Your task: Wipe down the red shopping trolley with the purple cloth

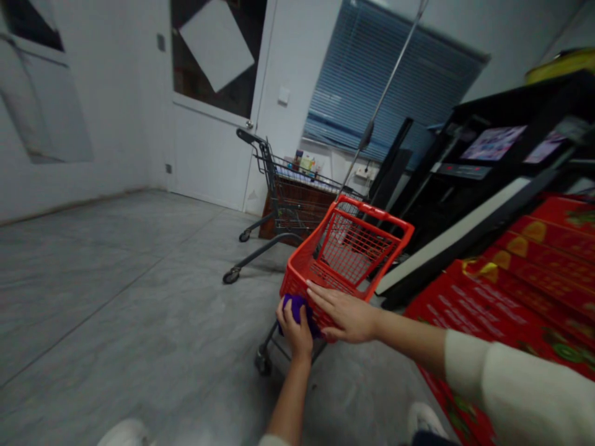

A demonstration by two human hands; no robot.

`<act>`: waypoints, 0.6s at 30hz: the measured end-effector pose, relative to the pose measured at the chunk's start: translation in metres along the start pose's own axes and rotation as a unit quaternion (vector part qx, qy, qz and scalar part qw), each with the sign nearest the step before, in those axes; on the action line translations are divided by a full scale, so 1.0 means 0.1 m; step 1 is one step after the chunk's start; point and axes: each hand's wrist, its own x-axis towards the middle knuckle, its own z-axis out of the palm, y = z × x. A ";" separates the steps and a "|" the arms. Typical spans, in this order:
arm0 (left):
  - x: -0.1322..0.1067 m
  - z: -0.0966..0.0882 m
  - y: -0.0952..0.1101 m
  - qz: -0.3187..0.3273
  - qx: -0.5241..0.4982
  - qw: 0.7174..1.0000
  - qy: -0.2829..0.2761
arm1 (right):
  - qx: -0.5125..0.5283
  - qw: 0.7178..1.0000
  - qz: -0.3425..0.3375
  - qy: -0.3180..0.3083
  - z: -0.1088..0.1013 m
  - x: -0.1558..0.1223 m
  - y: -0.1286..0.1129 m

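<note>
A small red shopping cart (305, 253) with a plastic basket stands in front of me, tilted in the view. My left hand (295, 328) presses a purple cloth (294, 305) against the near end of the basket, its fingers curled over the cloth. Flat on the red plastic just to the right, my right hand (346, 314) lies with its fingers stretched out and holds nothing. Part of the cloth is hidden behind my left hand.
Behind the red cart stands a larger dark metal shopping cart (274, 186). Stacked red cartons (483, 303) fill the right side, near a treadmill-like machine (465, 170). A white door (207, 148) and a blind-covered window (372, 80) are at the back.
</note>
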 end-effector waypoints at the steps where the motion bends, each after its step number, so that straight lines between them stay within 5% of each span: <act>1: -0.06 -0.01 -0.04 -0.008 0.000 1.000 0.000 | -0.002 1.000 -0.014 -0.012 -0.04 0.01 0.03; 6: 0.15 -0.02 0.03 -0.014 -0.017 1.000 0.004 | -0.040 0.992 -0.088 -0.077 -0.29 -0.06 0.25; 11: 0.48 0.05 0.23 0.026 -0.026 0.999 -0.016 | -0.025 0.994 -0.076 -0.069 -0.31 -0.23 0.43; 18: -0.09 0.14 0.09 0.063 0.006 0.998 -0.013 | -0.011 0.997 -0.060 -0.045 -0.18 -0.33 0.47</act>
